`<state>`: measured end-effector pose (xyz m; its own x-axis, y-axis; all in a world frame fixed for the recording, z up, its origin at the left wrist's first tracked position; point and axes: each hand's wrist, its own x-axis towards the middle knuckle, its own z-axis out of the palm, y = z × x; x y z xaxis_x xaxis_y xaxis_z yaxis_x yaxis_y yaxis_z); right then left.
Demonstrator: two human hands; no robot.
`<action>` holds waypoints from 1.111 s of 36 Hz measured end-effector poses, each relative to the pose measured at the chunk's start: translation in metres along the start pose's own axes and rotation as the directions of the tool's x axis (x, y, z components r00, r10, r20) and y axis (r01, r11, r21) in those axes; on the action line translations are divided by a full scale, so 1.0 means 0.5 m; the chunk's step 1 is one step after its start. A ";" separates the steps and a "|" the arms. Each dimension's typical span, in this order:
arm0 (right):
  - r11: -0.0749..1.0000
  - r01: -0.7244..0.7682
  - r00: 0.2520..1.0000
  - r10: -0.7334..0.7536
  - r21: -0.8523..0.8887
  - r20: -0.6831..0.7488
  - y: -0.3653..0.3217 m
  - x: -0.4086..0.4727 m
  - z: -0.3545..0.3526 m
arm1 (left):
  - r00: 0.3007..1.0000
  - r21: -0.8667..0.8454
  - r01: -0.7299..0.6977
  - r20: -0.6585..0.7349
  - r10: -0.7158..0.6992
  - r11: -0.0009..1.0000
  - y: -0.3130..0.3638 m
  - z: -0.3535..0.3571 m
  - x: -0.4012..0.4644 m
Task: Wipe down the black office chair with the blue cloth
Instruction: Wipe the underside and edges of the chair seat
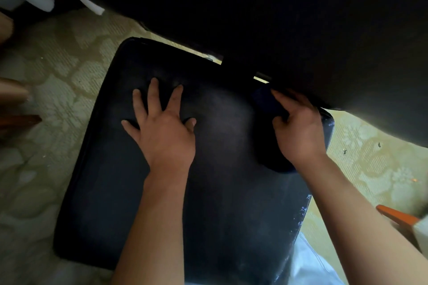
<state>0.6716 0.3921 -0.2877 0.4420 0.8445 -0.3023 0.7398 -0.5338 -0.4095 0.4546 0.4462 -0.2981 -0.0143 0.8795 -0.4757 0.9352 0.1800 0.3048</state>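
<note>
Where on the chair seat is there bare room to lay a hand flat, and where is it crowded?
Free: the near part of the seat, between the left hand and the front edge, and the strip between the two hands. Crowded: the far right corner, where the right hand grips the blue cloth close under the backrest.

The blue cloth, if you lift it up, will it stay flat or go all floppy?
Probably floppy: the blue cloth is bunched and folded under the right hand, not lying stiff. It likely weighs little, since the fingers hold it in a loose pinch. It may slide easily, because the chair seat looks smooth and faintly shiny.
</note>
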 end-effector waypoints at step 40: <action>0.988 0.126 0.990 -0.131 0.088 0.046 0.031 -0.027 -0.039 | 0.999 0.152 -0.012 0.052 0.004 0.988 0.102 0.042 -0.056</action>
<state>0.6870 0.3731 -0.2732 0.3176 0.9041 -0.2859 0.7419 -0.4247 -0.5188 0.5100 0.4215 -0.2866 0.0079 0.8559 -0.5170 0.9782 0.1006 0.1815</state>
